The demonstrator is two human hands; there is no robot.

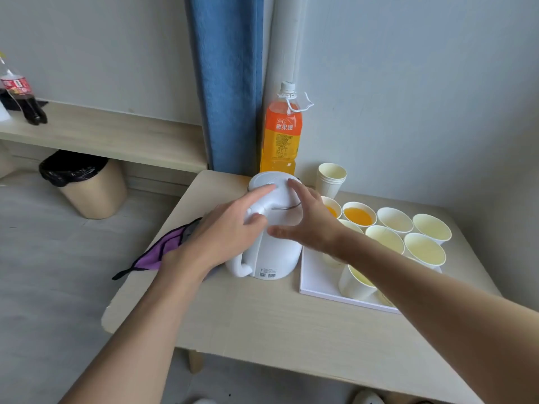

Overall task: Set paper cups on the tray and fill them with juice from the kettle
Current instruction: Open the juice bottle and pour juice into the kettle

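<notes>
The kettle point(274, 243) stands upright on the table point(262, 316), between a purple cloth point(157, 255) and the white tray point(318, 290), just beside the tray's left edge. The left hand point(224, 231) lies over the top of the handle, forefinger stretched flat on the lid and thumb against the handle, with no fingers seen closed round it. The right hand point(309, 220) is spread wide over the kettle's right side, gripping nothing. Its forearm crosses the tray and hides parts of several cups point(394, 220). Two rear cups hold juice point(358, 216); the others in view look empty. A stack point(332, 179) of spare cups stands behind the tray. An orange bottle point(281, 132) behind the kettle reads "鲜果橙". The kettle's barcode label is too small to read. A red-labelled cola bottle point(17, 91) stands on a shelf point(102, 135) above a bin point(84, 182), left of a blue curtain point(227, 83).
</notes>
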